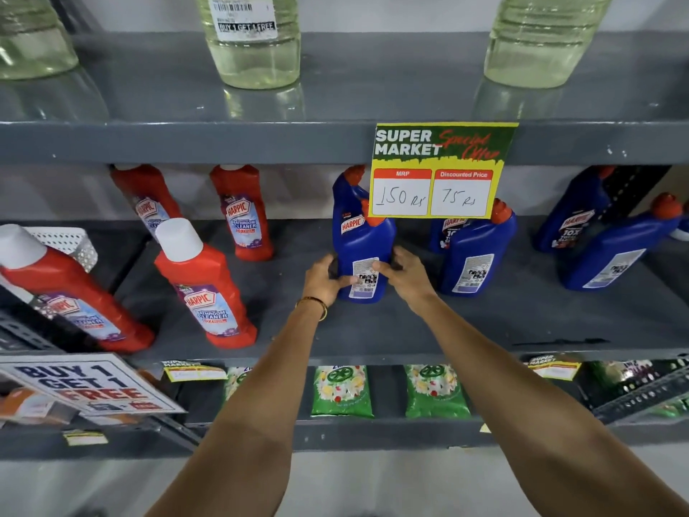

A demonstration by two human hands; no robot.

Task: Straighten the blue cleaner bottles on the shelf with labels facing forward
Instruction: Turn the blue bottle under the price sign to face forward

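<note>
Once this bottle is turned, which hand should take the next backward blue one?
Right, probably. The right hand is nearer the next blue bottle, whose back label faces out. The left hand sits on the held bottle's far side.

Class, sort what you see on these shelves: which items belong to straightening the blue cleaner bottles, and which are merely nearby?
Part of the job: held blue bottle, left hand, right hand, other blue bottles.

Just nearby: red bottles, price sign, green packets, clear bottles.

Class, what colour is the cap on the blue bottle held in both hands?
Orange-red cap on the blue bottle, seen in the head view.
</note>
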